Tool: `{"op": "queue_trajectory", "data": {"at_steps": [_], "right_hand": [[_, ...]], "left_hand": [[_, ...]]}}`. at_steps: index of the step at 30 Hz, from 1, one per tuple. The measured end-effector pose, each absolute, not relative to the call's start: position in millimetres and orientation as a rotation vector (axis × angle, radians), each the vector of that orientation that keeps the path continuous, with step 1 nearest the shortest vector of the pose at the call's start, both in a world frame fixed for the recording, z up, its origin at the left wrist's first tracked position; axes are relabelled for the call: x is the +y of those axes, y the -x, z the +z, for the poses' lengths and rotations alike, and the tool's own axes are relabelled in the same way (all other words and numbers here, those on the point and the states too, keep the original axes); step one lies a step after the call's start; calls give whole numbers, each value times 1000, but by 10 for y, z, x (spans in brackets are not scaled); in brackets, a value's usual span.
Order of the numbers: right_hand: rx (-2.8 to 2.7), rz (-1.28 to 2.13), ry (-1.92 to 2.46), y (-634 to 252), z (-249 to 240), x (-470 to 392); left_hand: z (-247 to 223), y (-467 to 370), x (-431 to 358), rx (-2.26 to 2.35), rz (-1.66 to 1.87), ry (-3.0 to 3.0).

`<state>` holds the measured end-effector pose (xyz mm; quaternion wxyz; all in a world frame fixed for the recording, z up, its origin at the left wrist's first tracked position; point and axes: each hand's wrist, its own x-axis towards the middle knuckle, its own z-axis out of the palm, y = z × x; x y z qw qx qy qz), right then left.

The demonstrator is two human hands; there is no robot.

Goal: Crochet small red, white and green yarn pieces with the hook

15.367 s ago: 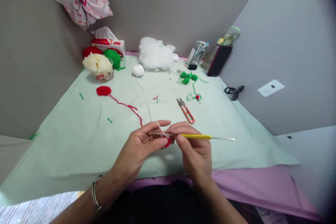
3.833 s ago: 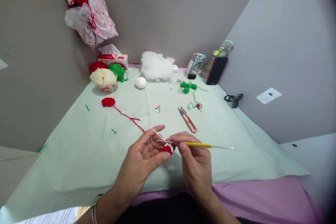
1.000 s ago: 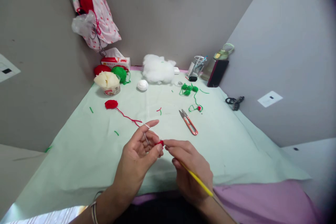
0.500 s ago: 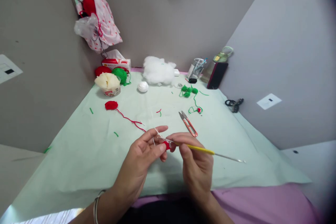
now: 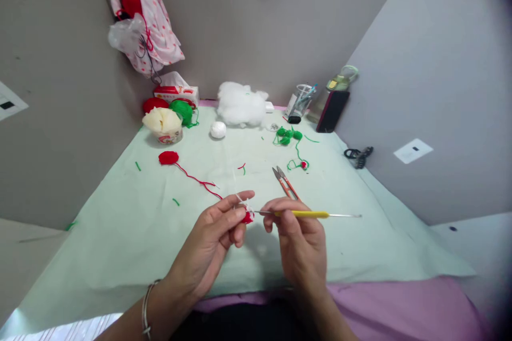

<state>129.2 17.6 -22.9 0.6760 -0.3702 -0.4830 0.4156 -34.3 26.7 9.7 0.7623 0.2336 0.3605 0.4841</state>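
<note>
Between its thumb and fingers, my left hand (image 5: 218, 229) pinches a small red and white crochet piece (image 5: 248, 216), with white yarn running over the raised index finger. My right hand (image 5: 298, 232) grips the yellow handle of a crochet hook (image 5: 310, 214), whose metal tip points left and reaches the edge of the piece. A red strand leads from a flat red yarn bundle (image 5: 168, 157) towards my left hand. Orange-handled thread snips (image 5: 285, 181) lie just behind my right hand, which partly hides their handles.
White stuffing (image 5: 241, 105) and a white yarn ball (image 5: 218, 129) sit at the back. Green yarn (image 5: 286, 136) lies right of them, near a clear cup (image 5: 300, 102), a phone (image 5: 333, 111) and a black hair clip (image 5: 359, 156). Back left are a green ball (image 5: 181, 112) and a tissue box (image 5: 176, 93).
The hook has swung more level, and my right hand has moved slightly right, away from my left fingers. The crochet piece is turned and shows more white. The view has shifted slightly.
</note>
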Motion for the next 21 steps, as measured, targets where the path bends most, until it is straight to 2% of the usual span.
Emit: {"op": "queue_trajectory", "data": {"at_steps": [11, 17, 21], "right_hand": [[-1254, 882, 865, -1278, -225, 131], [-1040, 1098, 738, -1264, -214, 161], [-1110, 1097, 753, -1298, -150, 132]], "left_hand": [[124, 295, 210, 780, 1022, -628], [122, 351, 210, 801, 1033, -706], [82, 381, 195, 832, 1038, -753]]}}
